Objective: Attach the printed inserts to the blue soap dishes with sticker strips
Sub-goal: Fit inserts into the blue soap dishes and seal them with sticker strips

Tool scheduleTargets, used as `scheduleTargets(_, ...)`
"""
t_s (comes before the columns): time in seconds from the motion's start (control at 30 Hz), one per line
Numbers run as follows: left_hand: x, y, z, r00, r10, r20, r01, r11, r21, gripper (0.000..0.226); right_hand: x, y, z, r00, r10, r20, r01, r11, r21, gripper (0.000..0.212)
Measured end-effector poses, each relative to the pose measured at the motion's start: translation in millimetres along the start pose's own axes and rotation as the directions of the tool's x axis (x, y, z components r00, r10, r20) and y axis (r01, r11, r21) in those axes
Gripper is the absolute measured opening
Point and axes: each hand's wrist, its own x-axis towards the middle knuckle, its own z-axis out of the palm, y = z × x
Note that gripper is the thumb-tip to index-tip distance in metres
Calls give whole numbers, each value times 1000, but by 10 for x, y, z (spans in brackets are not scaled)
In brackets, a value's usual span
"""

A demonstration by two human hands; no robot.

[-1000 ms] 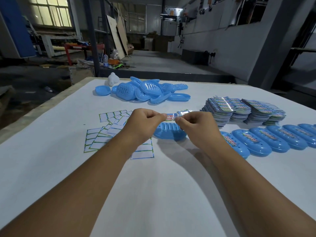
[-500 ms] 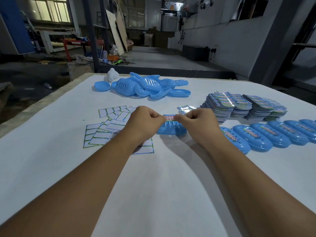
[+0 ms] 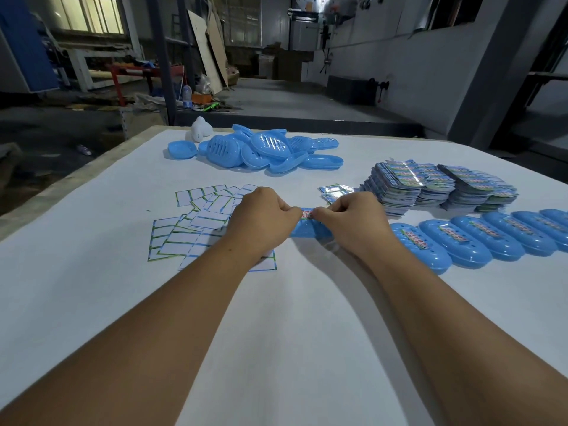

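Note:
A blue soap dish (image 3: 302, 232) lies on the white table between my hands, mostly hidden by them. A printed insert (image 3: 306, 213) with red lettering sits on top of it. My left hand (image 3: 261, 218) and my right hand (image 3: 353, 221) have curled fingers and pinch the insert's two ends, pressing down on the dish. Sheets of white sticker strips (image 3: 196, 226) with green and blue borders lie just left of my left hand. Stacks of printed inserts (image 3: 430, 187) stand at the right.
A heap of loose blue dishes (image 3: 261, 149) lies at the far middle, with a white object (image 3: 201, 129) beside it. A row of several dishes with inserts on them (image 3: 479, 241) runs along the right. A few loose inserts (image 3: 333, 192) lie behind my right hand.
Both hands have come down with the insert from just above the dish onto its top. My fingertips have drawn closer together over the insert.

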Motion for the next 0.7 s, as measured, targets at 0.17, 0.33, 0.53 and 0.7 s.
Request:
scheduleTargets(0.17,2,27,21,999,36,-27,-34,995,91,28,-29,-36,-10,1000,-25,3,25,999,-38,36)
scheduleTargets(0.33,21,66,56,997,65,-52,-50,967,250,28,-37,-72,-8,999,-32,-10,31,989,-146,35)
scheduleTargets(0.53,23,101,74,992,98,-82,-61,927,369,27,-43,-147,16,999,-23,-40,10,951,-308,36)
scheduleTargets(0.7,22,86,55,996,70,-62,-45,940,338,35,-15,-125,6,999,-1,-46,-16,934,-358,37)
